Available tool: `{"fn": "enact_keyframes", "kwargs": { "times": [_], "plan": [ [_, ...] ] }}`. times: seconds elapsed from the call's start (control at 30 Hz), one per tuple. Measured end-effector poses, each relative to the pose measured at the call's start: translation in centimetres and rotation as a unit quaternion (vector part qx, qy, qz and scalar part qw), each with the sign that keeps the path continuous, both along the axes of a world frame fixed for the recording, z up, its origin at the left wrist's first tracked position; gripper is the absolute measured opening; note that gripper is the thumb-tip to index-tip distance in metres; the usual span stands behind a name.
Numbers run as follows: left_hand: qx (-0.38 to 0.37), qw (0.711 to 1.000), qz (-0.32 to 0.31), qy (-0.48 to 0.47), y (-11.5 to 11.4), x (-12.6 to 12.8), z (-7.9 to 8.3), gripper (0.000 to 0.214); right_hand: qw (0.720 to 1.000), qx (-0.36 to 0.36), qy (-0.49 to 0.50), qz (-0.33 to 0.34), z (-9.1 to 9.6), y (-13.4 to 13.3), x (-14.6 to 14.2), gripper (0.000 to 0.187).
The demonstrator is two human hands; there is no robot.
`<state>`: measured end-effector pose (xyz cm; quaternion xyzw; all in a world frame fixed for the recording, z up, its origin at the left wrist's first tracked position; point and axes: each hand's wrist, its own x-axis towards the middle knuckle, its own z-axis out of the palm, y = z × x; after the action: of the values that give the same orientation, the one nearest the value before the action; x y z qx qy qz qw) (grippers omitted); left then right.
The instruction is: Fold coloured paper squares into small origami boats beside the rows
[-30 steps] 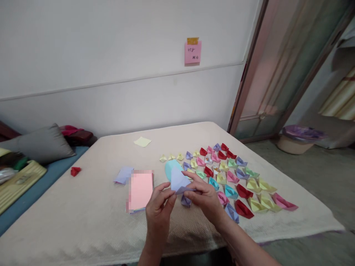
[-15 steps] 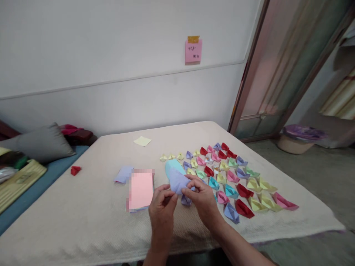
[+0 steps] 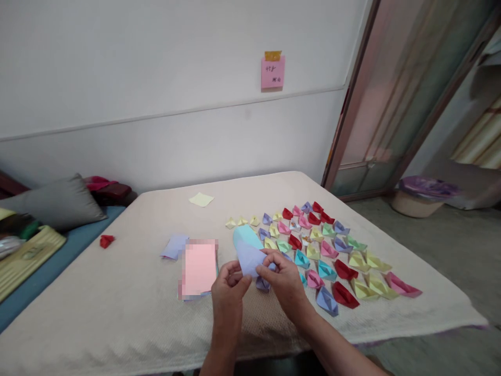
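Observation:
Both my hands meet over the front middle of a cream-covered table (image 3: 129, 308). My left hand (image 3: 229, 290) and my right hand (image 3: 284, 279) are closed on a partly folded lilac paper (image 3: 249, 259), pinching it from either side just above the cloth. A small folded lilac boat (image 3: 262, 284) lies on the cloth right under my hands. A pale blue sheet (image 3: 245, 236) lies behind the lilac paper. Several rows of small paper boats (image 3: 329, 248) in red, pink, yellow, green, blue and lilac spread out to the right of my right hand.
A pink stack of paper (image 3: 199, 267) lies left of my hands, with a loose lilac sheet (image 3: 174, 246) beside it. A yellow note (image 3: 201, 199) lies far back. A red scrap (image 3: 105, 241) sits at the table's left edge. Grey cushion (image 3: 58, 203) at left; basin (image 3: 422, 196) on floor right.
The lilac paper stood up as a pointed triangle a second ago; now it is pressed lower and more folded between my fingers. My hands have drawn slightly closer together.

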<state>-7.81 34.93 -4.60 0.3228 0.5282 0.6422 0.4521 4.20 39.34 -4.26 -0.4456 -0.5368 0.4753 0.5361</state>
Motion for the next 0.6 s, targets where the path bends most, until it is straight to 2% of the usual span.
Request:
{"fn": "enact_keyframes", "kwargs": {
  "times": [0.13,0.23,0.33,0.47,0.6],
  "plan": [
    [-0.022,0.997,-0.057,0.037,-0.1,-0.3,-0.3,0.009,0.997,-0.051,0.05,0.013,0.2,-0.2,-0.3,0.015],
    [-0.018,0.998,-0.057,0.007,-0.2,-0.1,-0.5,0.008,0.988,-0.085,0.126,0.018,0.0,-0.3,-0.6,0.037],
    [-0.005,0.999,-0.031,-0.026,-0.2,0.2,-0.7,0.007,0.977,-0.112,0.175,0.047,-0.2,-0.4,-1.0,0.055],
    [-0.005,0.999,-0.019,-0.033,-0.2,0.6,-0.6,0.011,0.975,-0.13,0.165,0.071,-0.2,-0.6,-1.1,0.047],
    [-0.029,0.998,-0.049,-0.042,-0.3,0.6,0.0,0.012,0.985,-0.102,0.111,0.085,0.2,-0.7,-0.8,0.035]
  ]
}}
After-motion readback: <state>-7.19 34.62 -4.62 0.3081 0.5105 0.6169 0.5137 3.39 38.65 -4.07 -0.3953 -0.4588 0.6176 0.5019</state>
